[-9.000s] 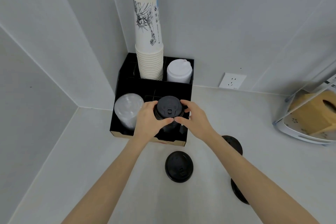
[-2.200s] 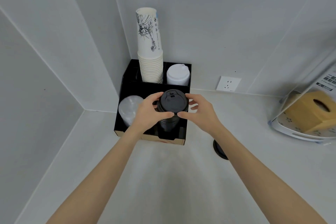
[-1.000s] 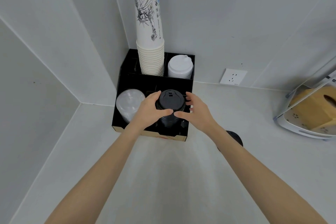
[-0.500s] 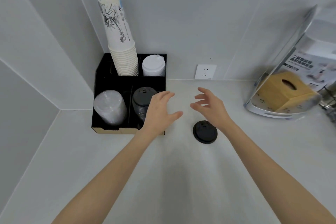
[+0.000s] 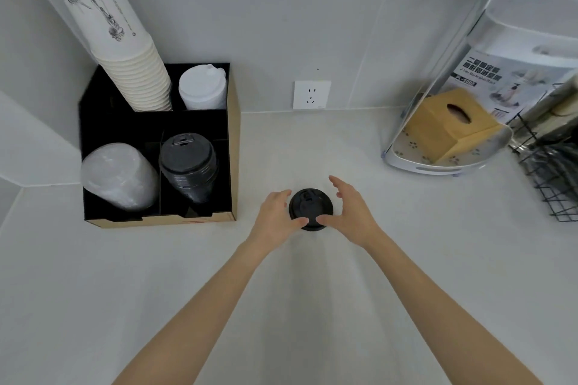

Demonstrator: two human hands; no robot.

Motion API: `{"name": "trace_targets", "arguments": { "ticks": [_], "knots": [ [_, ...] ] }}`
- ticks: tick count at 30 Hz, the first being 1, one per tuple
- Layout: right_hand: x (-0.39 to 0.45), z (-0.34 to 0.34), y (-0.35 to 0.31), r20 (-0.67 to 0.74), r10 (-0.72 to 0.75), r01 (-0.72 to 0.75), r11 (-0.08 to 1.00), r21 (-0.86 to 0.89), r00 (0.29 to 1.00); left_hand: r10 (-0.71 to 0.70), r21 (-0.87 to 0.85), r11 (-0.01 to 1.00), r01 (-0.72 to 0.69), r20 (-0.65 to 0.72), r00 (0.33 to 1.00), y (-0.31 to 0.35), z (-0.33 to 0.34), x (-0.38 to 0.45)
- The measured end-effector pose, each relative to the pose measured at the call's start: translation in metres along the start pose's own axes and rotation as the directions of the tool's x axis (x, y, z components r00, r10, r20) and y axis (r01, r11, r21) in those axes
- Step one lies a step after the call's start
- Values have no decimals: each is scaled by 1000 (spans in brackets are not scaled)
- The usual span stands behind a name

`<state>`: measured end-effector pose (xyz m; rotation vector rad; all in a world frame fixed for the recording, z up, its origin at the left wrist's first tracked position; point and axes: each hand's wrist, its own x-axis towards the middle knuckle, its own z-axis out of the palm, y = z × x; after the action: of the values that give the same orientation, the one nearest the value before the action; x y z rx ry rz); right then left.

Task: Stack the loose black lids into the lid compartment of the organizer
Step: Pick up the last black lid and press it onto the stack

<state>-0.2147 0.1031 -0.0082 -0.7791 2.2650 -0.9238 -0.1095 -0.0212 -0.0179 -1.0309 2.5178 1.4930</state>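
Note:
One loose black lid (image 5: 310, 207) lies flat on the white counter, to the right of the organizer (image 5: 233, 150). My left hand (image 5: 275, 217) cups its left edge and my right hand (image 5: 352, 212) its right edge. Both thumbs touch the near rim while the fingers stay spread. The lid rests on the counter. In the organizer's front right compartment stands a stack of black lids (image 5: 187, 162), leaning slightly.
The organizer also holds clear lids (image 5: 119, 175), white lids (image 5: 201, 87) and a tall stack of paper cups (image 5: 134, 66). A wall socket (image 5: 311, 94) is behind. A tissue box (image 5: 450, 122) on a tray (image 5: 438, 167) and a wire rack (image 5: 556, 172) stand at right.
Both hands left the black stack in the organizer, swung right and came down around the loose lid on the counter. The view has dropped closer to the counter.

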Motion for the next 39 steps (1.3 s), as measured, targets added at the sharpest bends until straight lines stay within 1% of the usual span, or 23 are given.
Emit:
{"name": "trace_targets", "arguments": {
  "ticks": [4, 6, 9, 11, 14, 17, 20, 26, 29, 33, 39],
  "knots": [
    [4, 4, 12, 84, 17, -10, 996, -85, 996, 20, 28, 999, -19, -29, 999, -3, 17, 9],
    [8, 3, 14, 102, 16, -7, 996, -91, 995, 39, 24, 999, -37, -52, 998, -3, 23, 15],
    [10, 8, 21, 113, 55, -48, 997, -67, 992, 54, 35, 998, -52, -83, 995, -7, 34, 17],
    [9, 14, 26, 105, 76, -71, 996, -49, 992, 66, 52, 997, -62, -92, 994, -10, 40, 16],
    [7, 15, 28, 86, 42, -38, 998, -43, 995, 87, 64, 995, -80, -105, 991, -11, 43, 17],
    [7, 12, 29, 75, 20, -17, 999, -46, 997, 83, 45, 996, -79, -104, 991, -7, 41, 17],
    [7, 11, 30, 55, 45, -44, 999, -19, 997, 107, 7, 994, -107, -98, 989, -4, 35, 14],
    [2, 7, 18, 10, 40, -41, 996, 85, 999, 152, -62, 985, -161, -124, 981, 3, 18, 6],
    [-1, 5, 5, -29, 5, -2, 995, 103, 1000, 165, -81, 981, -179, -152, 974, 3, 4, 2],
    [-4, -1, -20, -108, -95, 106, 989, 101, 990, 196, -91, 972, -217, -195, 961, 10, -20, -5],
    [-8, -4, -74, -153, -234, 253, 960, 121, 960, 261, -84, 952, -293, -273, 926, 22, -73, -24]
  ]
}}
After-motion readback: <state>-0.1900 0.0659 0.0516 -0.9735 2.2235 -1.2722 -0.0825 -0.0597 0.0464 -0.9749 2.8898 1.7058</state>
